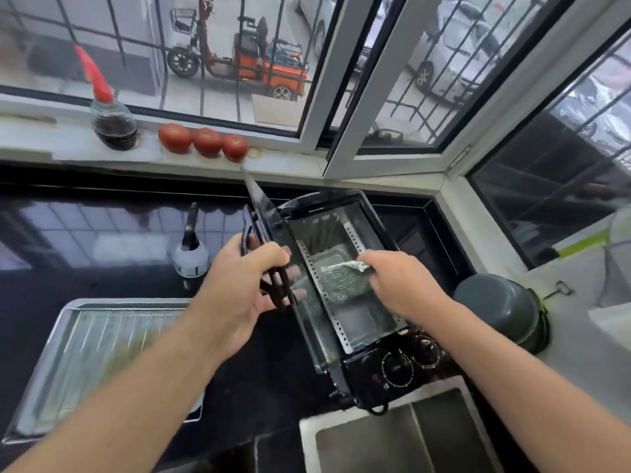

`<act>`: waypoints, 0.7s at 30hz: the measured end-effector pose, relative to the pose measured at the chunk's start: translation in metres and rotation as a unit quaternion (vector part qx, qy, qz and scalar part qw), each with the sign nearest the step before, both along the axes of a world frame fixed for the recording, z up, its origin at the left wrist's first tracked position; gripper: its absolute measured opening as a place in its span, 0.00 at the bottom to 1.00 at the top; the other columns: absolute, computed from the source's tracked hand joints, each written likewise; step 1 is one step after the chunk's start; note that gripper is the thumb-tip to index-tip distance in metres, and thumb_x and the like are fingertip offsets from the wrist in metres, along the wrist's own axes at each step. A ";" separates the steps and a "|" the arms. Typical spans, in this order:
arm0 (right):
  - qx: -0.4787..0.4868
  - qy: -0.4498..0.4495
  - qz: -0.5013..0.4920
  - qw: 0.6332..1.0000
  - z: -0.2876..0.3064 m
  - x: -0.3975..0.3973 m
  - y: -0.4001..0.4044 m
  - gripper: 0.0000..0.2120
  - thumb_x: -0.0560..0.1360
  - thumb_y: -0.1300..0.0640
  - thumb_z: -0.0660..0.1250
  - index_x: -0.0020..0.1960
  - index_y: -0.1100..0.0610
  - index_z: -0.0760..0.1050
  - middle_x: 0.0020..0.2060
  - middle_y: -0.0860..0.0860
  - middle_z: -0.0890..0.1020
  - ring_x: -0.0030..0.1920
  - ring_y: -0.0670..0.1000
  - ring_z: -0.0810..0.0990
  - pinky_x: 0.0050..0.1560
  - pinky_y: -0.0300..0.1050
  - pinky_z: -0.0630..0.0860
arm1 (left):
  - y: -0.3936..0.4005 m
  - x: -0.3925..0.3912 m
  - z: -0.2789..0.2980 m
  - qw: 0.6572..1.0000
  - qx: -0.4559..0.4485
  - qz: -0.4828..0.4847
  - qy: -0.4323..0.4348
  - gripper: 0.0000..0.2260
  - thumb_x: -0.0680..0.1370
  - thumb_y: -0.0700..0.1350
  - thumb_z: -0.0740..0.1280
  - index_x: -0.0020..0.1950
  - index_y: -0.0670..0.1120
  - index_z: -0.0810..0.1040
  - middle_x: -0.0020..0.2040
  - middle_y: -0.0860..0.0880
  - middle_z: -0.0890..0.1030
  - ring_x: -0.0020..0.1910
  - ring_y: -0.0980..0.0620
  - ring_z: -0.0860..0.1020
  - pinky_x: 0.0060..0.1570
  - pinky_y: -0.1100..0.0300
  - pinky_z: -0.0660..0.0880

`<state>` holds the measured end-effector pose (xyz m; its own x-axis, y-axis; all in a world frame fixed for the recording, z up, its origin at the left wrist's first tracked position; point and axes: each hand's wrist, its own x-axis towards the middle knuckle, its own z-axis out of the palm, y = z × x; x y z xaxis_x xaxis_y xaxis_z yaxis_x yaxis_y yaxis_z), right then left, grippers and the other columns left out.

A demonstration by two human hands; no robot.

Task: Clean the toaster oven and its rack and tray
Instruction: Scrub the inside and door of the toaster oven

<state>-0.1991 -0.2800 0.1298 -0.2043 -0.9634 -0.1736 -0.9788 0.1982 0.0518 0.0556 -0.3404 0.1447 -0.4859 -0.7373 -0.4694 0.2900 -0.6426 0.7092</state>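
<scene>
Forearms reaching in. Left hand gripping door handle, holding door open. Right hand pinching scouring cloth inside toaster oven, cavity running away from fingers. Rack on tray, far left on tabletop, unwiped yet probably.

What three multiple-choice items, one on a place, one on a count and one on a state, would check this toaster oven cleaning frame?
1. Where does the tray with the rack lie?
A. on the counter left of the toaster oven
B. inside the oven
C. in the sink

2. How many tomatoes sit on the windowsill?
A. one
B. three
C. five

3. What state is the oven door in?
A. closed
B. taken off
C. open, held by the left hand

Key: 1 A, it lies left of the toaster oven. 2 B, three in a row. 3 C, the left hand grips its handle while the right hand holds a cloth inside.
</scene>
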 end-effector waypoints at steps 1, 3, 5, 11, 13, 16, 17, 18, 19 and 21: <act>-0.002 -0.002 -0.007 1.000 0.002 -0.009 -0.003 0.14 0.76 0.61 0.58 0.58 0.51 0.76 0.46 0.50 0.83 0.45 0.56 0.80 0.45 0.52 0.78 | -0.002 0.002 -0.002 1.000 -0.007 -0.005 0.001 0.09 0.78 0.35 0.68 0.56 0.42 0.73 0.65 0.37 0.79 0.60 0.35 0.82 0.54 0.32 0.80; -0.035 -0.036 -0.030 0.998 0.011 -0.025 -0.014 0.18 0.76 0.61 0.59 0.60 0.47 0.78 0.46 0.49 0.84 0.44 0.55 0.81 0.45 0.50 0.78 | -0.006 0.006 -0.005 1.000 -0.018 -0.022 -0.003 0.14 0.73 0.39 0.72 0.56 0.42 0.74 0.63 0.37 0.81 0.58 0.37 0.84 0.56 0.33 0.80; -0.107 -0.015 0.019 0.994 0.019 -0.035 -0.028 0.19 0.75 0.62 0.60 0.61 0.46 0.79 0.49 0.46 0.85 0.47 0.52 0.81 0.47 0.48 0.79 | -0.008 0.009 -0.006 0.999 -0.030 -0.036 -0.012 0.15 0.70 0.40 0.73 0.54 0.42 0.74 0.63 0.36 0.81 0.58 0.36 0.84 0.56 0.32 0.80; 0.188 0.279 0.379 0.862 -0.037 -0.014 -0.050 0.11 0.76 0.60 0.60 0.51 0.54 0.81 0.52 0.53 0.83 0.59 0.57 0.78 0.52 0.51 0.75 | -0.012 0.008 -0.003 0.995 -0.057 -0.063 -0.047 0.30 0.66 0.46 0.73 0.64 0.37 0.71 0.67 0.34 0.77 0.58 0.38 0.84 0.57 0.37 0.81; 0.353 0.335 0.345 0.802 -0.050 -0.002 -0.043 0.12 0.80 0.57 0.60 0.58 0.54 0.80 0.57 0.53 0.83 0.61 0.57 0.78 0.62 0.52 0.70 | -0.012 0.008 -0.004 0.995 -0.058 -0.062 -0.051 0.26 0.65 0.46 0.73 0.60 0.39 0.72 0.68 0.33 0.76 0.57 0.38 0.84 0.55 0.39 0.82; 0.492 0.448 0.349 0.660 -0.066 0.009 -0.030 0.22 0.82 0.49 0.58 0.74 0.55 0.68 0.72 0.54 0.72 0.74 0.57 0.66 0.77 0.57 0.53 | -0.013 0.007 -0.001 0.995 -0.058 -0.064 -0.052 0.22 0.64 0.46 0.73 0.55 0.44 0.73 0.66 0.33 0.77 0.58 0.38 0.83 0.57 0.37 0.81; 0.505 0.481 0.352 0.624 -0.070 0.010 -0.032 0.26 0.83 0.46 0.56 0.78 0.56 0.61 0.76 0.54 0.66 0.78 0.57 0.59 0.78 0.57 0.46 | -0.013 0.007 -0.001 0.995 -0.059 -0.066 -0.056 0.23 0.64 0.47 0.73 0.56 0.41 0.73 0.66 0.34 0.77 0.58 0.38 0.83 0.57 0.38 0.81; 0.490 0.509 0.363 0.608 -0.075 0.005 -0.040 0.29 0.83 0.45 0.53 0.80 0.57 0.55 0.78 0.54 0.60 0.80 0.57 0.53 0.79 0.57 0.42 | -0.012 0.007 -0.001 0.994 -0.058 -0.066 -0.058 0.26 0.64 0.47 0.73 0.58 0.38 0.73 0.65 0.34 0.78 0.58 0.38 0.83 0.57 0.38 0.82; 0.467 0.534 0.359 0.607 -0.078 0.001 -0.056 0.29 0.84 0.45 0.52 0.81 0.56 0.52 0.79 0.54 0.57 0.80 0.57 0.50 0.78 0.58 0.41 | -0.011 0.007 -0.002 0.994 -0.058 -0.064 -0.060 0.28 0.64 0.47 0.72 0.60 0.36 0.72 0.64 0.35 0.78 0.58 0.38 0.83 0.56 0.39 0.82; 0.414 0.558 0.341 0.633 -0.087 -0.006 -0.093 0.29 0.83 0.45 0.51 0.80 0.56 0.54 0.79 0.54 0.57 0.80 0.59 0.51 0.78 0.59 0.44 | -0.011 0.006 -0.002 0.995 -0.058 -0.057 -0.062 0.30 0.64 0.48 0.72 0.62 0.37 0.72 0.63 0.36 0.79 0.58 0.39 0.83 0.55 0.40 0.83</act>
